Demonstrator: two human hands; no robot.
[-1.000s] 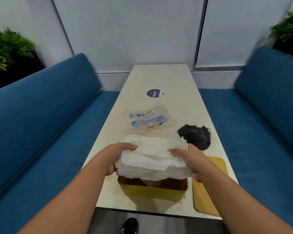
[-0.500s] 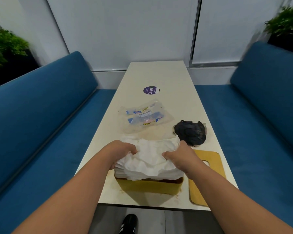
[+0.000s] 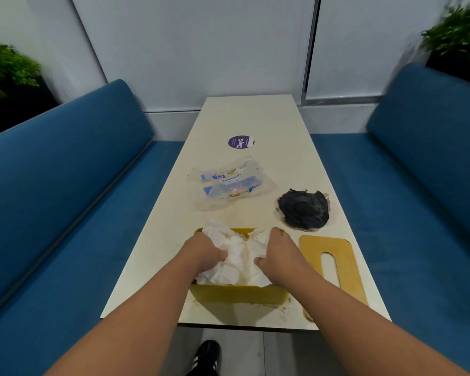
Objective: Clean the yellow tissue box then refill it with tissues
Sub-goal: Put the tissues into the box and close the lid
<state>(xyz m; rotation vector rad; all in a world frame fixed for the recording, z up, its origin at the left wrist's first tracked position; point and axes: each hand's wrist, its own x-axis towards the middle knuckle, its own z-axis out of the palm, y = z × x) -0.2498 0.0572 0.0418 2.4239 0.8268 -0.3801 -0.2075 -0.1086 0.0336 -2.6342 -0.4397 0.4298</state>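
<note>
Blue bench seats flank a long pale tabletop (image 3: 255,118) in the head view. Both hands press a crumpled stack of white tissues (image 3: 238,263) down into the yellow tissue box (image 3: 239,294) at the near edge: the left hand (image 3: 205,252) and right hand (image 3: 278,252) are each closed on the wad, one at either end. Refilling looks under way (cleaning seems done); next the tissues need tucking flat, then the slotted yellow lid (image 3: 333,267), just right of the right hand, goes on. Beyond the hands lie an empty plastic wrapper (image 3: 229,185), its print unreadable, a dark crumpled cloth (image 3: 304,210), and a round sticker (image 3: 240,142) reading "ClayG".
</note>
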